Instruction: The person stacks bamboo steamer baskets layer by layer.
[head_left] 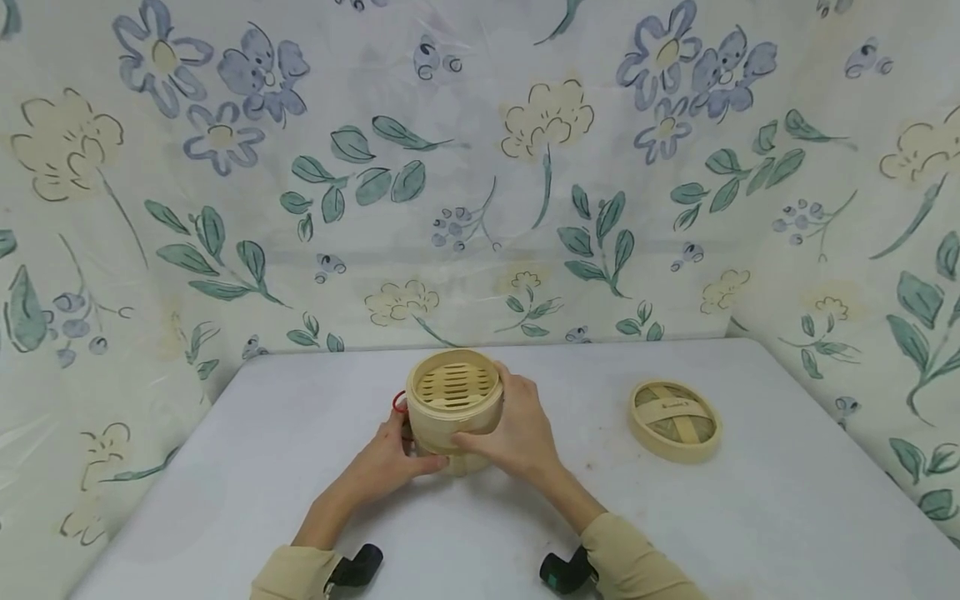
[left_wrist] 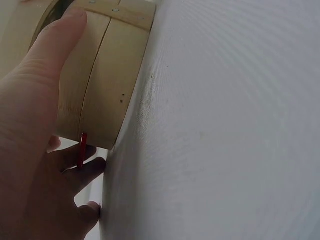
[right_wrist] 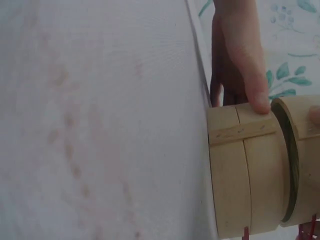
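Note:
Two bamboo steamer baskets are stacked on the table, with a dark gap between them in the right wrist view. My right hand (head_left: pixel 521 429) grips the upper basket (head_left: pixel 453 421), its thumb across the front wall and its fingers round the right side. The slatted floor of this basket shows from above. Below it, the lower basket (right_wrist: pixel 245 170) stands on the tabletop, mostly hidden in the head view. My left hand (head_left: pixel 393 458) holds it from the left, thumb at its upper rim. A red loop (left_wrist: pixel 82 150) hangs beside the left fingers.
A round bamboo lid (head_left: pixel 675 421) with a woven top and a cross band lies to the right on the white table (head_left: pixel 787 500). Floral-patterned sheeting (head_left: pixel 480 275) rises behind the table and along both sides. Dark wrist devices (head_left: pixel 566 573) sit at both sleeves.

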